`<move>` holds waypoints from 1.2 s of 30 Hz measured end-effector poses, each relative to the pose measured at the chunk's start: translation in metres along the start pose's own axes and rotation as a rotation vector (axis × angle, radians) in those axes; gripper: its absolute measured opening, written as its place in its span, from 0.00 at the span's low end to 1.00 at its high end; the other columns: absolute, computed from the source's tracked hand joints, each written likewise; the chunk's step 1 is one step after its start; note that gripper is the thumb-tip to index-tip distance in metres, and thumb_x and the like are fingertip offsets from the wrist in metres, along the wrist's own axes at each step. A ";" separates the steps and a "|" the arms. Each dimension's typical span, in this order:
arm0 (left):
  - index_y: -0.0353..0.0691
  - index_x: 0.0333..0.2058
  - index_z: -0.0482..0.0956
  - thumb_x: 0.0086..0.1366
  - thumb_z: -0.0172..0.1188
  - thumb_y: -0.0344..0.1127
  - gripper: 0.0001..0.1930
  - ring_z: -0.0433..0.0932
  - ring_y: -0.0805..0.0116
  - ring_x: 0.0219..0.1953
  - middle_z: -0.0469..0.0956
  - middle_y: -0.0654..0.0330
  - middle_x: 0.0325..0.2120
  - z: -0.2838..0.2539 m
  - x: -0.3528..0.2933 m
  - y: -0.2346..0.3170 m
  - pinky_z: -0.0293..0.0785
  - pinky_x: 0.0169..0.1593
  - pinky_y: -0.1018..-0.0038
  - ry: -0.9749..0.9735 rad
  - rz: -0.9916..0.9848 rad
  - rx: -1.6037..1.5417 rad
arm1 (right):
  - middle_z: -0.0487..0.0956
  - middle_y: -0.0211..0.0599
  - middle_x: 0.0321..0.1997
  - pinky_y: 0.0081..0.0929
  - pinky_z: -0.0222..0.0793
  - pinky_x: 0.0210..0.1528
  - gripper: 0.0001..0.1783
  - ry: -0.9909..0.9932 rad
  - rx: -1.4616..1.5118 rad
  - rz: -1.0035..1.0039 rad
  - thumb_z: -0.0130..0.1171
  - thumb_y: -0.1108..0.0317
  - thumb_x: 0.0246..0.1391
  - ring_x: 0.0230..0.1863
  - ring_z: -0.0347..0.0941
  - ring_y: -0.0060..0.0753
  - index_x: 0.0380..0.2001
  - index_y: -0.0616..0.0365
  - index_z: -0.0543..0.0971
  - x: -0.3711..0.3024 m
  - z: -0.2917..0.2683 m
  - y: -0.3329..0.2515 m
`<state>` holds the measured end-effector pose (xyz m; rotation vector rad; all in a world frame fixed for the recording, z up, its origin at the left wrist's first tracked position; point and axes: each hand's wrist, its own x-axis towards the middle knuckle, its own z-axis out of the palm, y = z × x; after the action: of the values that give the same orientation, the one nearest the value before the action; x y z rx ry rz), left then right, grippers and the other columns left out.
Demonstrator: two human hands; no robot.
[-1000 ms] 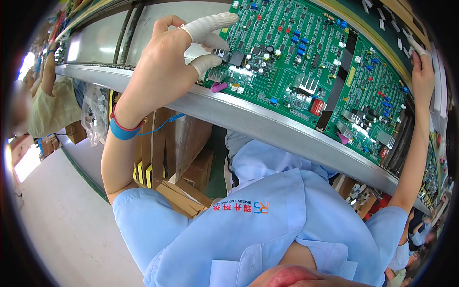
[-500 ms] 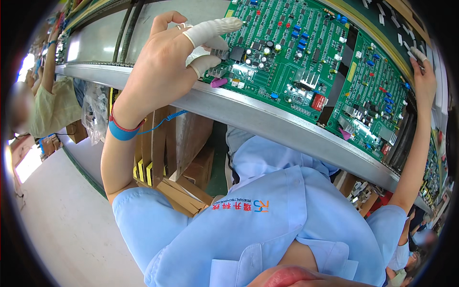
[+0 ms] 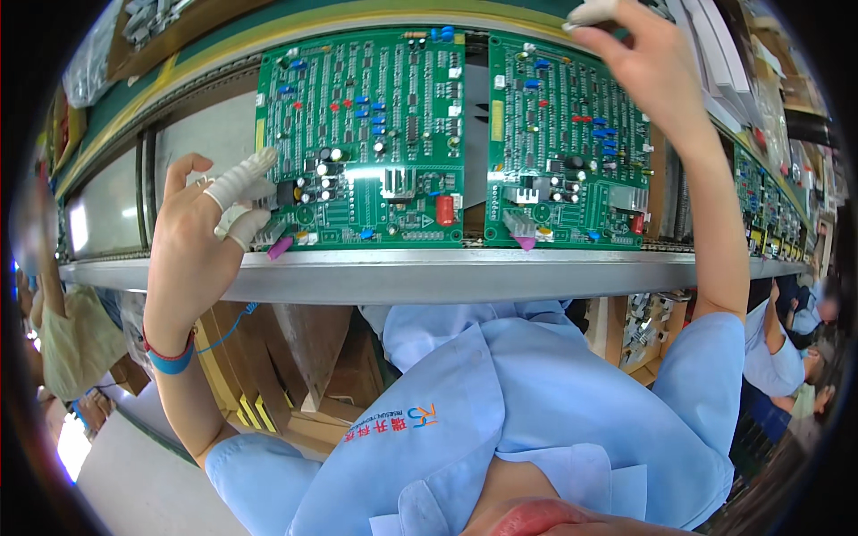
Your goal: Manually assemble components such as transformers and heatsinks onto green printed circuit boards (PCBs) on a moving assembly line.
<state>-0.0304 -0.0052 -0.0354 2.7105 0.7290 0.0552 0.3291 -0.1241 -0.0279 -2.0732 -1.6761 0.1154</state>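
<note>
Lying flat with its parts upward, the left rectangular green circuit board (image 3: 357,143) is in front of the person, its near edge along the long grey metal rail (image 3: 465,275). Probably the rail supports this edge and keeps the board straight. At its near left corner sit a silver finned metal part (image 3: 271,232) and a small purple piece (image 3: 281,247).

The left hand (image 3: 192,246) is at this corner, its thumb and fingers half bent beside the metal part. Whether they grasp it or only touch it, I cannot tell. White rubber finger cots (image 3: 239,181) cover some fingertips, perhaps to keep the skin away from the parts.

Just to the right, after a dark gap, lies the right green circuit board (image 3: 567,143), placed the same way, also with a purple piece (image 3: 523,242) at its near edge. The right hand (image 3: 657,80) is raised over its far side, thumb and forefinger close together; if something small is pinched there, I cannot tell.

Around the left wrist is a blue band (image 3: 170,362) with a thin blue coiled cord (image 3: 234,329), maybe worn for grounding. Under the rail stand brown cardboard sheets (image 3: 219,344).
</note>
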 end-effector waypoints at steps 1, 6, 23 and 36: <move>0.43 0.51 0.77 0.52 0.65 0.24 0.25 0.76 0.63 0.32 0.83 0.59 0.33 -0.001 0.000 -0.001 0.61 0.56 0.64 0.005 0.012 0.004 | 0.79 0.41 0.32 0.33 0.71 0.37 0.07 -0.088 -0.096 -0.011 0.61 0.71 0.49 0.35 0.76 0.43 0.32 0.60 0.80 0.001 0.001 -0.002; 0.41 0.51 0.77 0.53 0.64 0.24 0.23 0.76 0.62 0.34 0.83 0.57 0.37 0.000 0.001 -0.004 0.59 0.57 0.64 -0.024 0.023 -0.055 | 0.80 0.29 0.33 0.29 0.72 0.35 0.06 -0.039 -0.219 -0.244 0.62 0.65 0.51 0.32 0.78 0.35 0.32 0.53 0.81 -0.002 0.028 0.038; 0.39 0.49 0.79 0.50 0.64 0.24 0.23 0.70 0.63 0.38 0.83 0.59 0.37 -0.013 -0.001 -0.001 0.64 0.53 0.67 0.141 -0.011 -0.030 | 0.78 0.28 0.29 0.30 0.72 0.31 0.03 0.103 -0.313 -0.468 0.63 0.69 0.48 0.33 0.77 0.34 0.29 0.53 0.80 -0.005 0.035 0.037; 0.40 0.49 0.79 0.66 0.56 0.31 0.14 0.78 0.74 0.39 0.81 0.60 0.36 -0.012 0.116 0.077 0.72 0.44 0.77 0.246 0.184 -0.251 | 0.77 0.27 0.29 0.31 0.73 0.32 0.03 0.142 -0.270 -0.517 0.62 0.69 0.49 0.34 0.76 0.33 0.29 0.52 0.80 -0.010 0.034 0.052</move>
<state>0.1058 -0.0071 -0.0039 2.5441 0.4952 0.4977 0.3615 -0.1302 -0.0812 -1.6987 -2.1648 -0.4348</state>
